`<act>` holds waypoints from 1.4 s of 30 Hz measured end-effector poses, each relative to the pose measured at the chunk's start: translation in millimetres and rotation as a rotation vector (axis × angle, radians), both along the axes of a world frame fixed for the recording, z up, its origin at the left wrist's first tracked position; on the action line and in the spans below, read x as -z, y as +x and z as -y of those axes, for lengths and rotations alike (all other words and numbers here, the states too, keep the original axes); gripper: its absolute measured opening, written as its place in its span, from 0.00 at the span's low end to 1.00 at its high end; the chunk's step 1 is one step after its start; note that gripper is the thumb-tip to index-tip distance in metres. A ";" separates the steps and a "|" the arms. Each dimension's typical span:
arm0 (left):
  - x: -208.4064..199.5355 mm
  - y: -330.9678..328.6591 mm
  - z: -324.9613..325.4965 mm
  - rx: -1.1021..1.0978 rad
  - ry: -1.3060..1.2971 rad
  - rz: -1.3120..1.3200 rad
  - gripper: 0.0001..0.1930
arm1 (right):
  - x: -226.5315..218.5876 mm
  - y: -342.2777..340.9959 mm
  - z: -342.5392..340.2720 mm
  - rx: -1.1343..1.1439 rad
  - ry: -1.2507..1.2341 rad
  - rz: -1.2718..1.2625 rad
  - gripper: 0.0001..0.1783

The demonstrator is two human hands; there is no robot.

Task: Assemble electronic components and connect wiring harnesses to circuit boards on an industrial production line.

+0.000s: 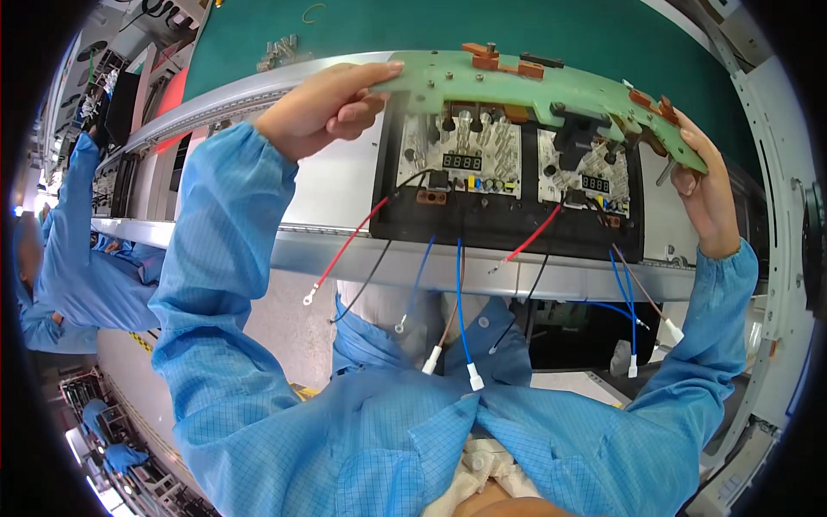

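Observation:
A long light-green fixture plate (508,89), with orange-brown blocks and black clamps on it, spans the space between my two hands. My left hand (332,103) grips its left end, index finger stretched along the top and the other fingers curled. Around the right end my right hand (711,185) is closed, thumb partly hidden. Below the plate, a black tray (508,226) carries a left circuit board (504,159) and a right circuit board (547,164), each with a small digit display. The plate covers their far edges; whether it touches them I cannot tell.
From the tray, red wires (349,250), blue wires (463,302) and others hang over the metal rail (345,254) toward me. Small clear parts (278,52) lie on the green surface (379,26) beyond. A person in a blue sleeve (95,267) is at the left.

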State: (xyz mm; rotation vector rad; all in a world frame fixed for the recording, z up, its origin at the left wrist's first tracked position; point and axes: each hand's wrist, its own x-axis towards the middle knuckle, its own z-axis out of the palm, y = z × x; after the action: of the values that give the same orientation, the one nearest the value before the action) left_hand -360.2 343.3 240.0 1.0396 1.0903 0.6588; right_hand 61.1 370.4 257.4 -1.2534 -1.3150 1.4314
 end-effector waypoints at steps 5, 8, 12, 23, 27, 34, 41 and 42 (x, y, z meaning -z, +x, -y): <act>7.9 8.0 -7.8 -0.021 0.003 -0.020 0.17 | 5.1 -0.6 2.2 0.128 -0.063 -0.034 0.26; 9.4 7.0 -8.5 -0.043 0.018 -0.052 0.17 | 10.4 5.2 2.3 0.094 -0.072 -0.052 0.26; 6.8 8.8 -4.3 -0.012 0.033 -0.070 0.18 | 12.7 5.1 1.6 0.130 -0.091 -0.075 0.25; 4.8 10.7 1.8 -0.006 0.076 -0.181 0.19 | 13.7 9.2 3.6 0.135 -0.099 -0.084 0.24; 3.3 10.1 2.6 0.028 0.070 -0.195 0.20 | 9.8 8.7 5.8 0.150 -0.079 -0.042 0.25; 11.3 19.0 -9.5 -0.097 0.051 -0.235 0.24 | 14.7 7.8 -7.0 0.152 -0.105 -0.040 0.24; 16.4 11.7 -11.6 0.015 0.056 -0.247 0.20 | 20.7 9.2 -6.8 0.180 -0.143 -0.088 0.23; 16.1 10.7 -11.5 0.030 0.065 -0.217 0.20 | 20.0 8.7 -6.3 0.181 -0.144 -0.089 0.23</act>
State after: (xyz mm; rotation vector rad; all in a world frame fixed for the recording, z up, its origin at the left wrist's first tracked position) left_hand -349.6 354.8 223.9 1.2018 1.2453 0.5696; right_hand 69.8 376.7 237.4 -1.3501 -1.0269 1.4550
